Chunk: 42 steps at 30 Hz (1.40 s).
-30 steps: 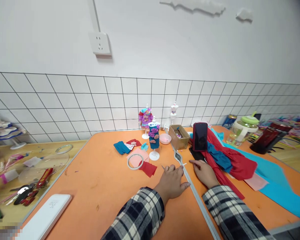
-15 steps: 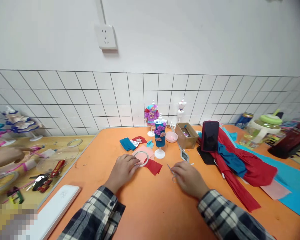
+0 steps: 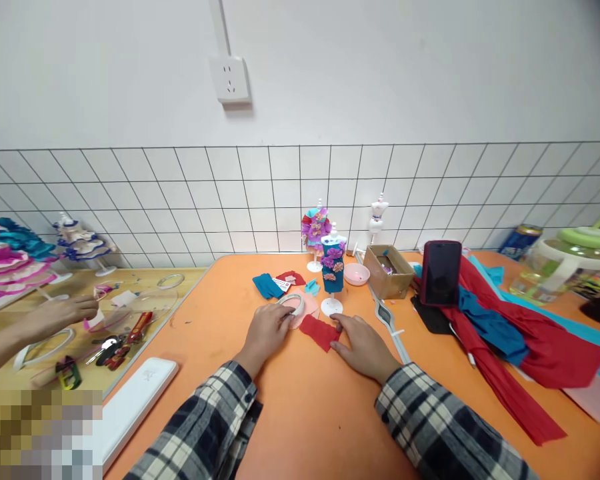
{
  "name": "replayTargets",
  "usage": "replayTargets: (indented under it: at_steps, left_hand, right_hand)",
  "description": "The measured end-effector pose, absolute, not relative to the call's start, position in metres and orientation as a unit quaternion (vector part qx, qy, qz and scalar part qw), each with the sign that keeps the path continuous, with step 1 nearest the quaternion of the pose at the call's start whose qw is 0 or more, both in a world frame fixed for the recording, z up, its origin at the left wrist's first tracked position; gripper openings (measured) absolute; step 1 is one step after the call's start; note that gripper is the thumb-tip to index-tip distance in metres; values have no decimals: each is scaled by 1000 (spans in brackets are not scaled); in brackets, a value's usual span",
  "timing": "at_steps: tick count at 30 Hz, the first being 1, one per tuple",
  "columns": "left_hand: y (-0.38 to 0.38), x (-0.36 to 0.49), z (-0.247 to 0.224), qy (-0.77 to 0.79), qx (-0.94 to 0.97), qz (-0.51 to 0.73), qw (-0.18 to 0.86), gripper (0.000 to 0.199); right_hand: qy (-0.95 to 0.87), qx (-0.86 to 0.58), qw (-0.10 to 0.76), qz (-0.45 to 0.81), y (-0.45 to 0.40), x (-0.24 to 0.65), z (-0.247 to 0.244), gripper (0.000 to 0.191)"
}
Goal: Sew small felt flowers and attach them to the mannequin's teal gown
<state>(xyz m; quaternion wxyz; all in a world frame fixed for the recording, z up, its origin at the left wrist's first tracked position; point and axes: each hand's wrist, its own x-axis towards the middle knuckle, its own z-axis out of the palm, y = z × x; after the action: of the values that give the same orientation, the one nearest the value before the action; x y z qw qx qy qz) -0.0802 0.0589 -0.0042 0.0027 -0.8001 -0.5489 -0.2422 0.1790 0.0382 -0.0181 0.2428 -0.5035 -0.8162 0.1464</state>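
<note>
Closed round a pale ring point(image 3: 300, 305), my left hand point(image 3: 266, 331) rests on the orange table point(image 3: 305, 413). The ring lies over a pink cloth piece point(image 3: 309, 308). My right hand point(image 3: 363, 343) has its thumb and finger at the right edge of a red cloth piece point(image 3: 320, 331). Just behind stands a small dress form point(image 3: 333, 267) in a blue dress with purple flowers. A blue cloth piece point(image 3: 267, 286) and small scraps lie behind my left hand.
At the right are a cardboard box point(image 3: 390, 273), a phone point(image 3: 441, 273), red fabric point(image 3: 540, 340) and a jug point(image 3: 565, 260). A white power bank point(image 3: 143, 400) lies at the left. Another person's hand point(image 3: 70, 310) is over the wooden table, near a red-handled tool point(image 3: 140, 328).
The view has shifted left. My right hand no longer has the small scissors between its fingers and is now at the red cloth. The ring in my left hand is tilted flatter.
</note>
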Motion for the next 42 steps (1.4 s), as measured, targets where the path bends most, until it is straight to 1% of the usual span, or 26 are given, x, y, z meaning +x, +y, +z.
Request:
replayTargets:
  at_steps: [2,4,5,8,13,15,17,20,22,24,26,28,30,32,35,37,38,40,42]
  left_hand:
    - [55,-75,-2,-515,-821,-247,-2,23]
    - [49,-66,0,-450,-873,-187,-9,22]
    - [46,-62,1,-430,-889,-155,-10,21]
    - [40,-55,3,-428,-897,-109,27,23]
    - [45,-68,4,-469,-873,-97,93,23]
    - [50,-75,2,-479,-866,-100,103,24]
    - [56,-79,-1,-483,-862,-108,106,24]
    - [61,-78,-4,-497,-852,-129,105,22]
    - [58,-72,-2,-522,-829,-167,112,23]
    - [49,-64,3,-546,-797,-225,129,28]
    - [37,-52,9,-515,-815,-238,121,26]
    - [24,-39,12,-460,-861,-199,86,25]
    - [15,-28,13,-443,-880,-160,60,30]
    - [9,-20,12,-409,-903,-132,21,37]
    - [6,-14,11,-291,-949,-114,-47,44]
    - [7,-14,10,-219,-968,-98,-78,51]
    - [7,-15,10,-198,-972,-90,-86,52]
    - [8,-16,10,-192,-974,-77,-90,49]
    - [10,-18,9,-205,-972,-77,-84,48]
  right_hand:
    - [-829,-492,226,141,39,182,-18,33]
    - [-843,-483,203,122,41,182,-17,20]
    - [-850,-478,194,109,43,182,-17,18]
    - [-859,-470,185,86,46,182,-15,21]
    - [-857,-475,173,102,43,186,-7,23]
    - [-870,-457,158,101,40,185,-6,17]
    - [-887,-428,146,96,36,183,-7,15]
    - [-903,-395,138,99,29,180,-8,17]
    - [-898,-404,144,98,25,181,-5,19]
    - [-880,-445,144,77,22,187,0,22]
    - [-857,-501,118,27,19,195,5,26]
    - [-832,-549,77,-21,16,203,8,29]
    - [-823,-565,38,-32,14,207,7,26]
    - [-830,-556,17,-27,15,207,3,20]
    - [-832,-553,25,-29,21,203,-3,17]
    - [-818,-573,39,-35,27,201,-5,17]
    - [-809,-584,49,-38,29,201,-5,18]
    - [-802,-590,87,-41,32,202,-4,18]
    - [-811,-567,142,-24,32,203,-2,18]
